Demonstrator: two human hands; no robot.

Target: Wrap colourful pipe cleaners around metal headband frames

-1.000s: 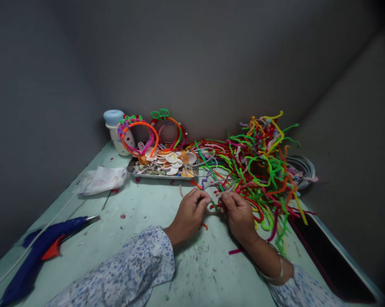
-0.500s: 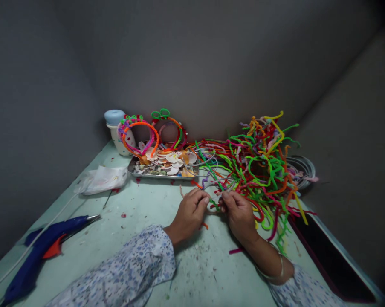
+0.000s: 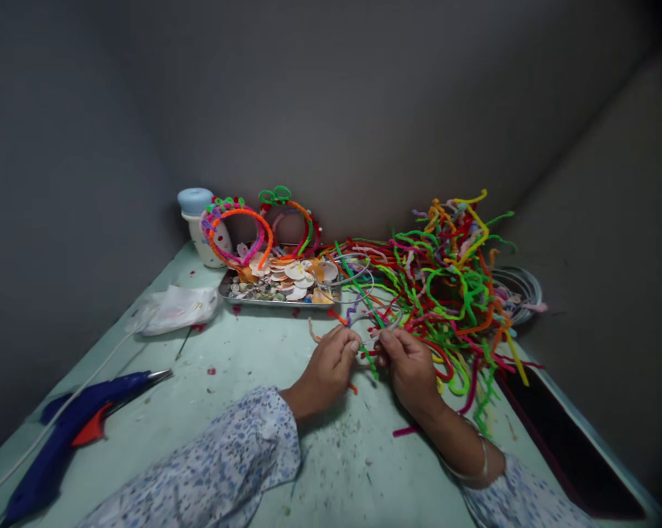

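Over the middle of the table, my left hand is closed in a pinch on a green pipe cleaner, whose twisted end hangs down between my hands. My right hand sits just beside it, thumb and fingers pressed together; what they hold is hidden. Grey wire curves right behind my fingertips, but I cannot tell whether either hand grips it. An orange pipe cleaner end shows beneath my left hand.
A large tangle of pipe cleaners fills the right back. Behind my hands is a metal tray of shells, with fuzzy headbands on it. A blue glue gun, plastic packet and lidded jar are at left.
The green pipe cleaner's end now hangs lower, away from my right fingertips; earlier it reached across toward them. Both hands stay almost in place.
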